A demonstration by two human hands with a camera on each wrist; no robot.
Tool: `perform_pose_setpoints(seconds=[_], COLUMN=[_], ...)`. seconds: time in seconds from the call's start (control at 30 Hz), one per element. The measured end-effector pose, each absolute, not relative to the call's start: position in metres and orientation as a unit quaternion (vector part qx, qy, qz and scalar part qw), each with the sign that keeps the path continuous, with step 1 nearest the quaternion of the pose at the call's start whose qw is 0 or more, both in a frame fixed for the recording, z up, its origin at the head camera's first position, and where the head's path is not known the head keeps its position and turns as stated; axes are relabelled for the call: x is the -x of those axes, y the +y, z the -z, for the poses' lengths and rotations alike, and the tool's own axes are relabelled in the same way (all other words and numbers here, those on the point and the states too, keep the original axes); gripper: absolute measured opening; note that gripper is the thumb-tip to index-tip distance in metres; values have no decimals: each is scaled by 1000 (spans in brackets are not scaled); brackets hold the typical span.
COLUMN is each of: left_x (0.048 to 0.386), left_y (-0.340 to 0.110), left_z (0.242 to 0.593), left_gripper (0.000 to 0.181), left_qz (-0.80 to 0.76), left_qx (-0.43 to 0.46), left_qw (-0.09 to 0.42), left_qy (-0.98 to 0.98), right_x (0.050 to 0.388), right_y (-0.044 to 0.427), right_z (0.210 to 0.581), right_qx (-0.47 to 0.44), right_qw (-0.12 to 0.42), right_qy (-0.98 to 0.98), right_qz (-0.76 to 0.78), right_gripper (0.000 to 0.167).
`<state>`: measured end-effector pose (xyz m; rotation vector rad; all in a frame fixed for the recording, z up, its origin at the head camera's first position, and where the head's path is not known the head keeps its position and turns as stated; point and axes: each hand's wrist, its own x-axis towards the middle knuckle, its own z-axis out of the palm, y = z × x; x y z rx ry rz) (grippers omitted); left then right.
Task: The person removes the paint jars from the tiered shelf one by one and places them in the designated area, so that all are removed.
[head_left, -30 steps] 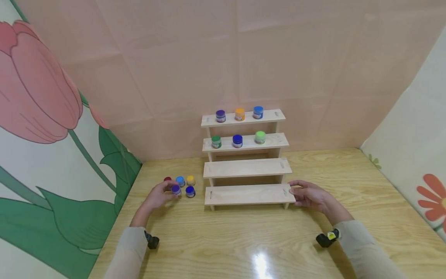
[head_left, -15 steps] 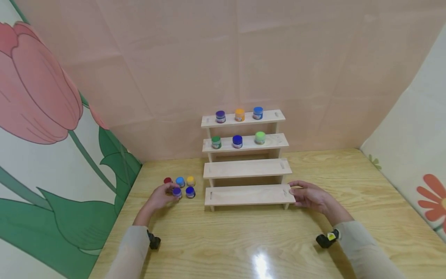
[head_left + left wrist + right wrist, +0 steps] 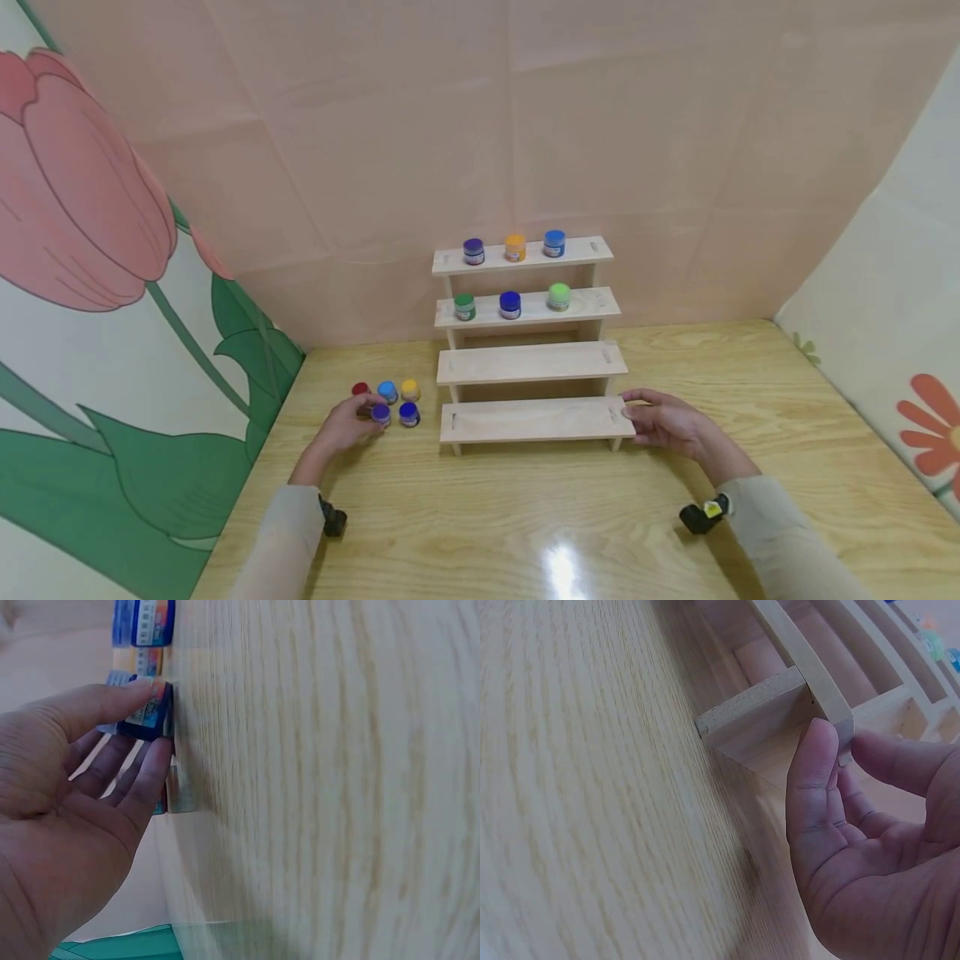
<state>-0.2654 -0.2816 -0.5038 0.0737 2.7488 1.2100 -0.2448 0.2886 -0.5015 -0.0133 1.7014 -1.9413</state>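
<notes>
My left hand [image 3: 351, 425] pinches a purple-lidded jar [image 3: 381, 414] between thumb and fingers, low at the table's left side. In the left wrist view that jar [image 3: 147, 709] looks slightly tilted, with the thumb of the hand [image 3: 82, 772] across it. Beside it stand a dark blue jar [image 3: 408, 414], a light blue jar [image 3: 387, 392], a yellow jar [image 3: 410, 389] and a partly hidden red jar [image 3: 361, 388]. My right hand [image 3: 670, 423] grips the right end of the lowest step of a wooden rack [image 3: 536, 419]; the right wrist view shows thumb and fingers [image 3: 814, 761] at the board's corner.
Three jars, purple, orange [image 3: 515, 248] and blue, stand on the rack's top step. Green, dark blue and light green [image 3: 558, 297] jars stand on the step below. A pink cloth [image 3: 360, 167] hangs behind the table [image 3: 480, 517], with flower-patterned panels at both sides.
My left hand has shifted slightly right and towards me with the purple-lidded jar, uncovering more of the red one. My right hand keeps its grip on the rack.
</notes>
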Motion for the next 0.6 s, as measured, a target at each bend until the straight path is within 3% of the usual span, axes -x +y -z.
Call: perform_pose_setpoints(seconds=[0.33,0.6], left_x=[262,260], left_y=[-281,-269], left_z=[495,462], left_gripper=[41,41], left_qz=[-394,-389], left_qx=[-27,-61], left_qw=[64,23], left_qy=[916,919], right_x=[245,245], right_y=[288,287], right_z=[501,500], right_qx=[4,-2], right_qw=[278,279], right_qy=[629,635], right_qz=[726,721], right_gripper=[23,24])
